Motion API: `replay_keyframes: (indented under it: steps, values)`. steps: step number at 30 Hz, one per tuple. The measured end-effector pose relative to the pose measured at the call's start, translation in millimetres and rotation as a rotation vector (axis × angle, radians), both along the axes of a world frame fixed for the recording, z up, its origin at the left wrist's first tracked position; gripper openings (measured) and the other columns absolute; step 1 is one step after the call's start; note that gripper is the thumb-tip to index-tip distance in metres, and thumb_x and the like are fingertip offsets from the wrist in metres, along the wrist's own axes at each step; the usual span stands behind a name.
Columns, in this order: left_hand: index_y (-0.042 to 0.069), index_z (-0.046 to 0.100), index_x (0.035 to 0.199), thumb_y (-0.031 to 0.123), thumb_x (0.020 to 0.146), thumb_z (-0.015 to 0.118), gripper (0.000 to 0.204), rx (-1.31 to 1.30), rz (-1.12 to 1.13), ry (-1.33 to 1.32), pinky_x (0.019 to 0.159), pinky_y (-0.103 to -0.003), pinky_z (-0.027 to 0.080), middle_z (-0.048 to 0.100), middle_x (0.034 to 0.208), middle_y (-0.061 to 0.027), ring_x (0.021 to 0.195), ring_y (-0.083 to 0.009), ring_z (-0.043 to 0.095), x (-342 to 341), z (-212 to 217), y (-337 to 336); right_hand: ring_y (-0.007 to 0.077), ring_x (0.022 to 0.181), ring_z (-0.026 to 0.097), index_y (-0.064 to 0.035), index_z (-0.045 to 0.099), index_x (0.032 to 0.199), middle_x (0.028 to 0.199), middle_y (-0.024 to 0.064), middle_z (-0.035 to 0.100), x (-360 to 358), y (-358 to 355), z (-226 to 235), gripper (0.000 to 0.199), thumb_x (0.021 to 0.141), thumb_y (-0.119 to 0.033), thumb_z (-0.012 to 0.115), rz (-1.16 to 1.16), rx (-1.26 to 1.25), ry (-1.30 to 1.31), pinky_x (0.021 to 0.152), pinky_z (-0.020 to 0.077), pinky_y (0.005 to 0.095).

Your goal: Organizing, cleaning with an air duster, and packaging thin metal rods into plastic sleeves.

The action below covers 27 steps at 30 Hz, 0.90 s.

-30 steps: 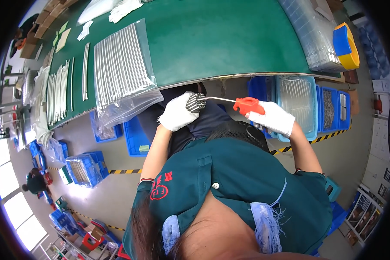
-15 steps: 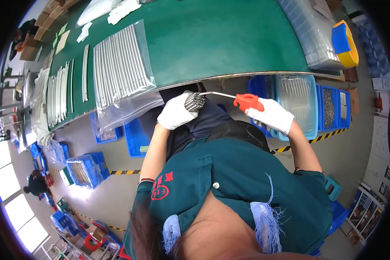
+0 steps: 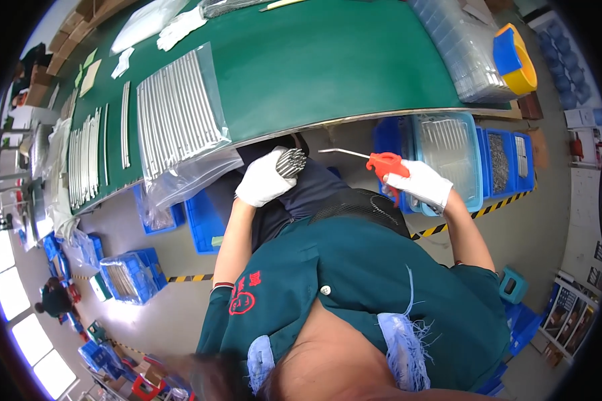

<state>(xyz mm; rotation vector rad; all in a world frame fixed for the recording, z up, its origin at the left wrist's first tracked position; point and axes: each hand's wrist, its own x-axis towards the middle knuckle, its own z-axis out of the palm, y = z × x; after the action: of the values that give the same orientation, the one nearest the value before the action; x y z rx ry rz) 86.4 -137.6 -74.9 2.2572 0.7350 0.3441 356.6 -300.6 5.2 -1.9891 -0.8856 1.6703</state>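
In a white glove, my left hand [image 3: 262, 182] is closed round a bundle of thin metal rods [image 3: 291, 162], whose ends point up toward the table edge. My right hand [image 3: 423, 186], gloved too, grips a red air blow gun [image 3: 385, 164] with a bent metal nozzle. The nozzle tip sits a short way right of the rod ends, apart from them. On the green table [image 3: 328, 67], beyond my left hand, a clear plastic bag [image 3: 214, 100] lies under a row of long metal rods [image 3: 177, 107].
Smaller groups of rods [image 3: 85, 160] lie at the table's left. Stacked clear trays [image 3: 458, 53] and a yellow-and-blue tape roll [image 3: 515, 60] are at the right end. Blue bins [image 3: 495, 164] and a light-blue tub [image 3: 478, 167] stand below right. More blue crates [image 3: 134, 274] sit on the floor left.
The nozzle has drawn back from the rod ends to the right. The red gun has tilted slightly in my right hand. The whole view has shifted a little.
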Motion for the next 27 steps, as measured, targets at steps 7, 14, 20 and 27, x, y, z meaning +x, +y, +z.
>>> replay_keyframes:
  steps: [7, 14, 20, 27]
  values:
    - [0.009, 0.061, 0.101, 0.017, 0.072, 0.064, 0.031, 0.05, 0.046, -0.011, 0.076, -0.037, 0.052, 0.065, 0.094, -0.0117, 0.087, -0.0311, 0.063, -3.8, -4.8, -4.7, 0.0105, 0.061, 0.056, -0.0078, 0.062, 0.097, 0.073, 0.0019, 0.06, 26.8, -80.8, -98.2, 0.036, 0.085, -0.042, 0.063, -0.331, 0.014, -0.194, 0.051, 0.045, 0.0259]
    - [0.005, 0.059, 0.105, 0.011, 0.068, 0.069, 0.039, -0.132, 0.147, 0.054, 0.077, -0.031, 0.051, 0.066, 0.092, -0.0126, 0.085, -0.0253, 0.066, 2.8, -8.1, -3.0, 0.0124, 0.072, 0.06, -0.0037, 0.059, 0.118, 0.086, 0.0054, 0.066, 56.7, -182.2, -207.8, 0.045, 0.084, -0.033, 0.066, -1.043, 0.297, -0.488, 0.064, 0.0481, 0.0289]
    - [0.008, 0.062, 0.102, 0.012, 0.072, 0.065, 0.03, 0.133, 0.028, -0.029, 0.076, -0.032, 0.051, 0.064, 0.095, -0.009, 0.086, -0.0252, 0.064, 1.8, -10.5, -6.3, 0.0205, 0.071, 0.061, -0.0106, 0.059, 0.123, 0.085, 0.0106, 0.065, 40.3, -188.9, -205.1, 0.047, 0.082, -0.032, 0.068, -0.863, 0.004, -0.545, 0.066, 0.0482, 0.0337]
    - [0.011, 0.061, 0.09, 0.021, 0.074, 0.063, 0.019, 0.168, 0.208, -0.056, 0.066, -0.041, 0.051, 0.063, 0.081, -0.0127, 0.076, -0.0335, 0.062, 9.7, -7.7, -19.3, 0.0379, 0.097, 0.061, -0.01, 0.067, 0.106, 0.1, 0.0211, 0.065, 69.4, -202.9, -208.6, 0.05, 0.079, -0.051, 0.056, -0.405, -0.304, -0.762, 0.083, 0.0469, 0.0434]
